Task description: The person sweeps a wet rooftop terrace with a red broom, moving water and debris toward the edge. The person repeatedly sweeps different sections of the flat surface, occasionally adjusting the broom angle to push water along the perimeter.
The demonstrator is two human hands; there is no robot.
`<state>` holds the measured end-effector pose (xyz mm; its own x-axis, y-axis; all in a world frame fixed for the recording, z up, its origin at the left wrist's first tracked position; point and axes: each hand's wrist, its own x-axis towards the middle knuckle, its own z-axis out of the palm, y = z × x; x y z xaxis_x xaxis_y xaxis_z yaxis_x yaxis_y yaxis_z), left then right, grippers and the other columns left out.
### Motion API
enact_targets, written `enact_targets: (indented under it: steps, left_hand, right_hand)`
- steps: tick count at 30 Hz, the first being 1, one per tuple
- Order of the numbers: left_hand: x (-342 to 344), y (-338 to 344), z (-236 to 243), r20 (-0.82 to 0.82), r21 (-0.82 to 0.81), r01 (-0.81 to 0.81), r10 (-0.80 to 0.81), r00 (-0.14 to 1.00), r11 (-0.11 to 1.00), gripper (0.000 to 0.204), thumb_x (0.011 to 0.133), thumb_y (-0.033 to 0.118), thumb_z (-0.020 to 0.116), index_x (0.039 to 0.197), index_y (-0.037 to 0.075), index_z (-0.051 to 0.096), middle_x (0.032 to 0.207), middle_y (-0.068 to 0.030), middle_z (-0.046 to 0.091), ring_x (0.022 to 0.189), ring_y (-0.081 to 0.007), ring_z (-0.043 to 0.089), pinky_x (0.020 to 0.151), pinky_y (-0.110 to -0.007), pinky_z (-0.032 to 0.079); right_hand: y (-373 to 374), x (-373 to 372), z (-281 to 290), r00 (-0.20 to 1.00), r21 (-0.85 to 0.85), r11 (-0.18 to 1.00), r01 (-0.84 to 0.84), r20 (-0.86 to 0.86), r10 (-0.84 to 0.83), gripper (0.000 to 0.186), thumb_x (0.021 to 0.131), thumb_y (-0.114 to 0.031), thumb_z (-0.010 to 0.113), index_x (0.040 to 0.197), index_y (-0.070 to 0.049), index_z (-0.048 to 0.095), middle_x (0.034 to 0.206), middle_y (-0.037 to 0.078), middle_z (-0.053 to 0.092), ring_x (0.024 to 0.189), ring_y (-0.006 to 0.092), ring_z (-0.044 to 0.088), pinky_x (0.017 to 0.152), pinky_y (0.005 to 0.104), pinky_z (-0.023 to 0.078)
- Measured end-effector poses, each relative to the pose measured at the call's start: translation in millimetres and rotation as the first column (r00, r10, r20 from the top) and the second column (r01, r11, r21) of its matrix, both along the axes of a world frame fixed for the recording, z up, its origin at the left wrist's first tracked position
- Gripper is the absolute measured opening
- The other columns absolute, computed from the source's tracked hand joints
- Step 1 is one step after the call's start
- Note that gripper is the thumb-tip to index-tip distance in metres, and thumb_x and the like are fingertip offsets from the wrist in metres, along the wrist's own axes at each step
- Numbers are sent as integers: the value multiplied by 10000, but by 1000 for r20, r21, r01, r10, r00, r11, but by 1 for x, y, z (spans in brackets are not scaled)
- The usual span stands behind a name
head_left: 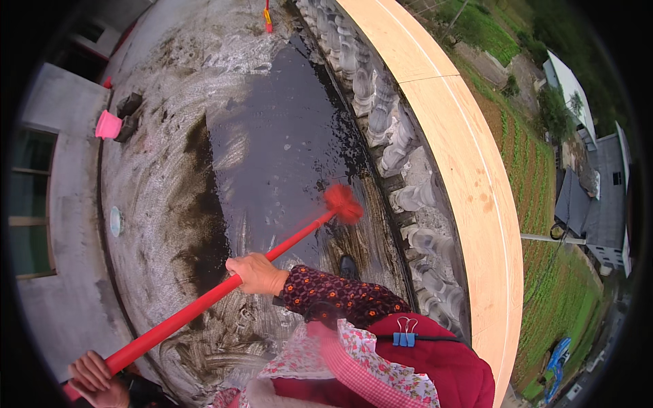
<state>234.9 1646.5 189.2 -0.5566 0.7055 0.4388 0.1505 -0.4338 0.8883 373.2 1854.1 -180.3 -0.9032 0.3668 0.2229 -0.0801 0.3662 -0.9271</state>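
My right hand (255,273), in the middle of the lower half, grips a red long-handled brush or mop (177,313). My left hand (95,379) wraps round the same handle at the lower left. The blurred red head (343,202) is over a dark, wet, glossy coating (265,136) on the concrete floor, near its right edge. A dark shoe (347,265) shows beyond my right forearm.
A pink bucket (108,124), dark objects (128,109) and a pale basin (116,222) stand along the left wall (61,285). A balustrade (398,136) with a pale ledge (469,170) lines the right, above fields and houses. A red-handled tool (268,20) stands far off.
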Motion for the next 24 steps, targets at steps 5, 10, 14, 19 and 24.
enact_targets:
  steps: [5,10,14,19,24]
  left_hand:
    - [36,-29,-53,67,226,-151,139,988,962,401,1040,290,514,695,161,357,451,50,347,341,-48,300,385,-180,315]
    - [81,-83,-63,27,178,-213,212,977,961,406,1045,275,509,692,161,345,467,47,307,373,-63,273,431,-204,326]
    - [140,-144,-82,37,144,-325,323,946,935,403,1046,298,510,708,148,350,546,16,332,449,-97,283,516,-252,326]
    - [234,-273,-91,81,151,-501,494,866,852,403,1012,278,589,720,139,347,607,12,319,547,-108,317,621,-275,319]
    - [363,-453,-22,-4,157,-861,872,489,483,381,976,434,558,763,159,401,664,27,340,649,-129,399,682,-323,344]
  right_hand:
    - [-28,26,-34,996,-39,995,-94,-2,94,225,719,-44,669,890,-78,526,777,120,623,766,399,635,639,501,456]
    - [-57,45,-33,972,30,980,-198,132,193,217,716,-56,668,871,-106,526,785,78,630,772,369,643,658,481,475]
    - [-99,79,-44,961,74,964,-255,129,244,217,704,-43,660,874,-105,541,805,87,644,790,374,649,701,492,484]
    - [-173,121,-61,937,175,921,-348,83,338,161,733,-65,665,859,-85,567,754,125,645,771,395,650,665,508,474]
    - [-245,173,-52,835,179,817,-548,75,544,199,738,-159,726,850,-77,582,749,120,647,761,382,655,668,515,482]
